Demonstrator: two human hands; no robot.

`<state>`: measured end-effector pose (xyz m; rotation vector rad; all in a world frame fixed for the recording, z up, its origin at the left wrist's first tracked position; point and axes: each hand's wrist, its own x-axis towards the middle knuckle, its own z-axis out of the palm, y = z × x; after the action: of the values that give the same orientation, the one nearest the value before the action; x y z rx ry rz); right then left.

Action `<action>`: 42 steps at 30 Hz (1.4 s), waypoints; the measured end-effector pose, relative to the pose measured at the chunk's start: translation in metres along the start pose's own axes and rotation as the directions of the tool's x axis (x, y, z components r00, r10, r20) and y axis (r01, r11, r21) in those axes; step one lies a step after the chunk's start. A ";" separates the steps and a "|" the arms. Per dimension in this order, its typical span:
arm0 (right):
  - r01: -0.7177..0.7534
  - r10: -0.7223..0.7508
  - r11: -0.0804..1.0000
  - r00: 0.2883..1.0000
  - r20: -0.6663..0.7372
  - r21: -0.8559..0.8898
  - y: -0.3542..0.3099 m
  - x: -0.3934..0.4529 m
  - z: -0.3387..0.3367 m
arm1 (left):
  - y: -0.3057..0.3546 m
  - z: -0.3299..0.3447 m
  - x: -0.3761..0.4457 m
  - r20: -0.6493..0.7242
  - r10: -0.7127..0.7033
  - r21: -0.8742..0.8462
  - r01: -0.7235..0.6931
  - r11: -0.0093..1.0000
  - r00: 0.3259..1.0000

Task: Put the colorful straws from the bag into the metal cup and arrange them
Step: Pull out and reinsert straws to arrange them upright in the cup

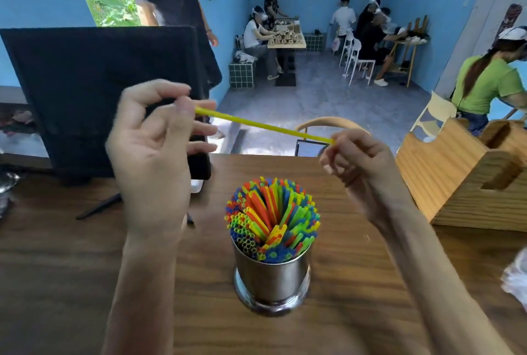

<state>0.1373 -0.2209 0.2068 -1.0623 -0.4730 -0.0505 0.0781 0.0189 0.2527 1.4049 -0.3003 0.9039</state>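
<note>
A shiny metal cup (272, 275) stands on the wooden table (356, 255) near the front middle, packed with several colorful straws (272, 212) in red, yellow, green and blue that fan outward. Above and behind the cup I hold a single yellow straw (265, 126) almost level. My left hand (155, 143) pinches its left end between thumb and fingers. My right hand (356, 159) pinches its right end with curled fingers. A crumpled clear plastic bag (517, 277) shows at the right edge of the table.
A black monitor (99, 92) stands at the back left of the table with its stand foot (99, 206) on the wood. A wooden box holder (467, 175) sits at the back right. Beyond the table are chairs and several seated people.
</note>
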 end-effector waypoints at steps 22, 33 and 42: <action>0.116 0.080 0.543 0.979 0.188 -0.832 0.031 -0.013 0.008 | -0.067 0.004 -0.018 0.379 -0.459 0.580 0.180 0.795 0.804; -0.123 0.135 0.654 0.990 -0.046 -0.747 0.053 0.009 -0.013 | -0.079 0.016 -0.018 0.363 -0.383 0.626 0.082 0.775 0.850; -0.151 0.212 0.584 0.977 -0.029 -0.797 0.059 0.011 -0.015 | -0.080 0.014 -0.019 0.362 -0.364 0.632 0.061 0.773 0.858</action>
<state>0.1686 -0.2026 0.1564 -2.0208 -0.3984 -0.0431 0.1253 0.0065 0.1854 2.2195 -0.2013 0.4509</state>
